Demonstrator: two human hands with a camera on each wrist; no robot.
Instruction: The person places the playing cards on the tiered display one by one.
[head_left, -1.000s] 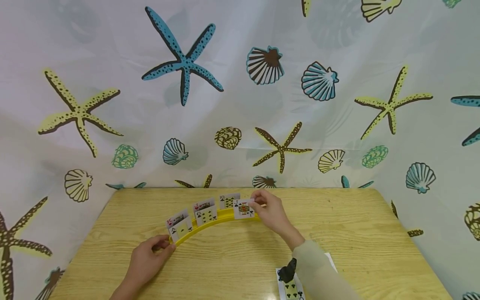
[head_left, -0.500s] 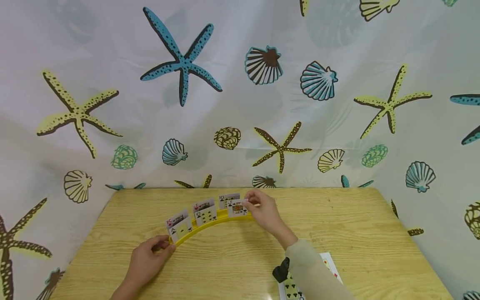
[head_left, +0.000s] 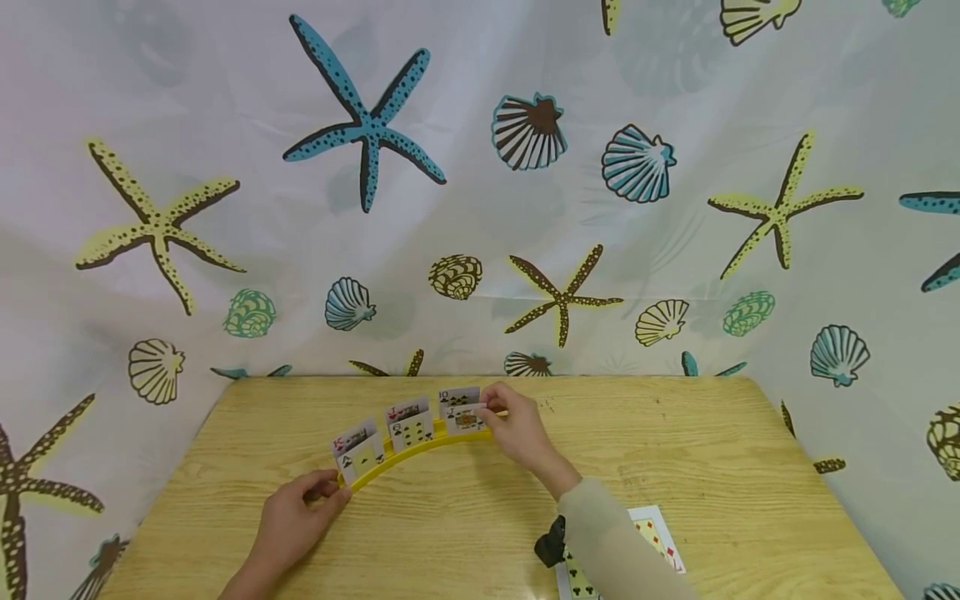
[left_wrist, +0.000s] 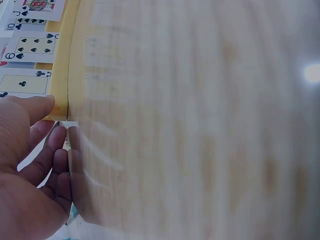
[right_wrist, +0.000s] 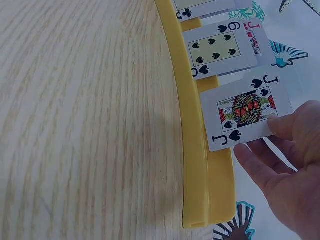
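Observation:
A curved yellow card holder [head_left: 420,447] stands on the wooden table with playing cards upright in two rows. My left hand [head_left: 296,512] grips its left end, thumb in front by the ace of clubs [left_wrist: 22,83] and fingers behind. Between thumb and fingers my right hand [head_left: 521,429] pinches the right side of a jack of spades [right_wrist: 245,107]. That card's lower edge is at the front slot, and it overlaps the ten [head_left: 457,397] behind. To its left are the six of spades [right_wrist: 215,50], a red jack [head_left: 407,408] and a red king [head_left: 355,435].
Under my right forearm lie a clubs card [head_left: 577,581] and a diamonds card [head_left: 658,535], partly covered by the sleeve. A black wrist camera [head_left: 551,543] sticks out beside that sleeve. Behind the table's far edge hangs a white curtain [head_left: 480,208] with starfish and shells.
My right hand has moved left and slightly down with the jack of spades, bringing it in front of the ten. More of the diamonds card shows. My left hand has stayed put.

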